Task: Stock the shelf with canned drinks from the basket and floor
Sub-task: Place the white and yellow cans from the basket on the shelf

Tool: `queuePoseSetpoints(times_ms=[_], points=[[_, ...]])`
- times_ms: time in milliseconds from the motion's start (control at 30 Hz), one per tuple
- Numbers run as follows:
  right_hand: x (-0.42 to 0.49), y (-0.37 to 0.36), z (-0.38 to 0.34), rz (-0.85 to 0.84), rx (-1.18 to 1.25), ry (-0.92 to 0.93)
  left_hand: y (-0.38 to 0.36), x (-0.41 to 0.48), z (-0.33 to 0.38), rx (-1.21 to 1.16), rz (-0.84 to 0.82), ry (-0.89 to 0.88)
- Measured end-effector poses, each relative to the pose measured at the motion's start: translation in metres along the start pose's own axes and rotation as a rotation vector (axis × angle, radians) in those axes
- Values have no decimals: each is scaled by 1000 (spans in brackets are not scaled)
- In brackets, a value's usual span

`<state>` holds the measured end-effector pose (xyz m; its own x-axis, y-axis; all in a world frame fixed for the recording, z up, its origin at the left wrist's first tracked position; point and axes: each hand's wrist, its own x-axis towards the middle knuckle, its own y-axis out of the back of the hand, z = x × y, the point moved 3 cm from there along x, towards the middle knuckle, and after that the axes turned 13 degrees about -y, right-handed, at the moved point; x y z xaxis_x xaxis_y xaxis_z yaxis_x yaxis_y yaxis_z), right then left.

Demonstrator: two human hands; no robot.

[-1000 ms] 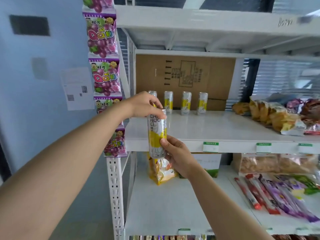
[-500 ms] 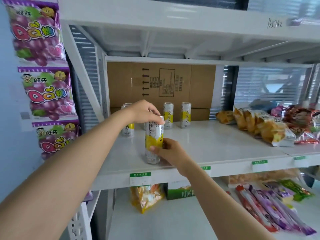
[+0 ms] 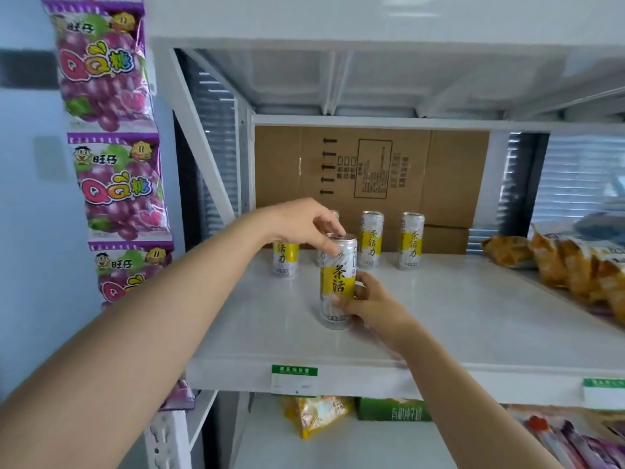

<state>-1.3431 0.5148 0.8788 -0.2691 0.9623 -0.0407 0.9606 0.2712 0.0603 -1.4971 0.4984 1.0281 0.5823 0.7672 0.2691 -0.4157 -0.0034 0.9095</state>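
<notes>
A tall silver and yellow drink can [image 3: 338, 275] stands upright on the white shelf [image 3: 473, 319], a little in from its front edge. My left hand [image 3: 301, 225] pinches the can's top rim from above. My right hand [image 3: 368, 306] wraps the can's lower right side. Behind it a row of matching cans stands near the back: one [image 3: 285, 258] at the left partly hidden by my left hand, one mostly hidden behind the held can, then two more [image 3: 371, 239] [image 3: 412, 241] to the right.
A cardboard box [image 3: 372, 170] fills the back of the shelf. Snack bags [image 3: 568, 262] lie at the shelf's right. Purple candy packs [image 3: 115, 184] hang on the left upright. The lower shelf holds a yellow bag [image 3: 314, 414], a green box [image 3: 392, 409] and snack sticks.
Both hands carried the can up from below shelf level and further in over the shelf; it now rests on the surface, turned so its yellow label faces me. The view moved closer.
</notes>
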Motion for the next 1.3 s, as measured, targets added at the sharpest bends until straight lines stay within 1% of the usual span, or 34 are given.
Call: queuePoseSetpoints(times_ms=[100,200,333,467,667,867,1067,1200,1300], points=[[4,-3,-6,97,-135,36,0,5,-4,-1,65,-24],[9,-4,-10,187,-210,80,0,13,-3,105,59,-33],[17,-4,-15,209,-302,96,1,21,-3,248,30,-13],[31,-4,-21,273,-381,77,-1,34,-13,308,47,13],[64,-9,-28,351,-405,24,-5,57,-37,405,67,51],[98,-8,-32,349,-429,-9,-5,76,-57,425,79,75],[126,-12,-27,379,-357,12,-4,95,-77,435,76,79],[134,-14,-18,409,-344,61,-3,105,-89,407,90,71],[135,-11,-15,383,-316,90,-1,107,-97,390,115,63]])
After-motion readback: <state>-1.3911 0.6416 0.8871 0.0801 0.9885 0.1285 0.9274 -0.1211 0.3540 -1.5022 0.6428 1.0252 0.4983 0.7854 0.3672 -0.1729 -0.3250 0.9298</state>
